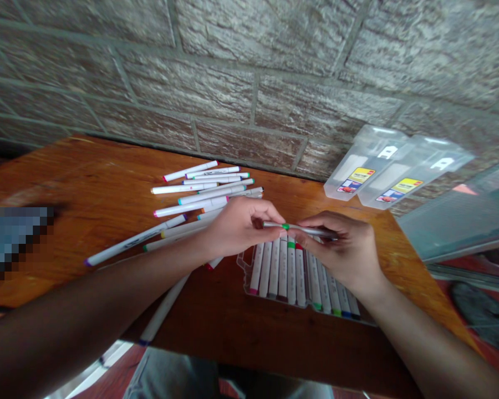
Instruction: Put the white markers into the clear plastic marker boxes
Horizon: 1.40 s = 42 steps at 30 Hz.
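Observation:
Between my two hands a slim white marker with a green band lies almost level. The fingers of my left hand pinch its left end. Around its right part the fingers of my right hand are closed, hiding some of it. Just beneath, a clear plastic tray carries a row of white markers with coloured ends, partly covered by my right hand. Many loose white markers lie scattered beyond and beside my left forearm, some hidden under it.
Two clear plastic cases with yellow labels stand at the table's far right, against the stone wall. A single marker points toward the near edge of the wooden table. A pixelated dark object is at the left.

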Motion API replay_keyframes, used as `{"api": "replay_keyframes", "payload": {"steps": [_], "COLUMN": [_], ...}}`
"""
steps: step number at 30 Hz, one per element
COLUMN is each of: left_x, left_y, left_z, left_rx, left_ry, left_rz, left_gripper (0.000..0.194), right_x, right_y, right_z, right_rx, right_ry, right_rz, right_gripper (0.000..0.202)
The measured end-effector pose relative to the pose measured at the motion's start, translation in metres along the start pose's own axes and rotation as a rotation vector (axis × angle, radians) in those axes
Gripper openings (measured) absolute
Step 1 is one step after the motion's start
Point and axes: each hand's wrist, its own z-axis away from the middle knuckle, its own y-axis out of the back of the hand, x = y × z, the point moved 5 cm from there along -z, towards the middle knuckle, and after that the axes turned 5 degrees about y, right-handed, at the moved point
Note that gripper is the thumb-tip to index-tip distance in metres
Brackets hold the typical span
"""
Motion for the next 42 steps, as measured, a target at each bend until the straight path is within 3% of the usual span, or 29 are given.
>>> {"api": "replay_keyframes", "payload": {"steps": [7, 18, 28, 34, 42], "left_x": [0.002, 0.0, -0.009, -0.004, -0.006], "left_y": [-0.001, -0.001, -0.004, -0.003, -0.004], "left_z": [0.0, 0.001, 0.0, 0.002, 0.001], "left_rx": [-0.002, -0.01, -0.039, -0.022, -0.043], "left_ry": [-0.016, -0.028, -0.13, -0.199, -0.175], "left_rz": [-0.033, -0.04, -0.088, -0.195, -0.189], "left_gripper": [0.013, 0.019, 0.016, 0.014, 0.017], "right_x": [0.003, 0.0, 0.005, 0.002, 0.002], "right_y": [-0.001, -0.001, 0.0, -0.001, 0.0], "right_z": [0.0, -0.002, 0.001, -0.001, -0.001], "right_rx": [0.013, -0.025, -0.01, -0.025, -0.008], "right_ry": [-0.091, -0.019, 0.04, 0.082, 0.079], "right_rz": [-0.08, -0.061, -0.039, -0.023, -0.029], "right_gripper": [0.024, 0.011, 0.017, 0.009, 0.012]}}
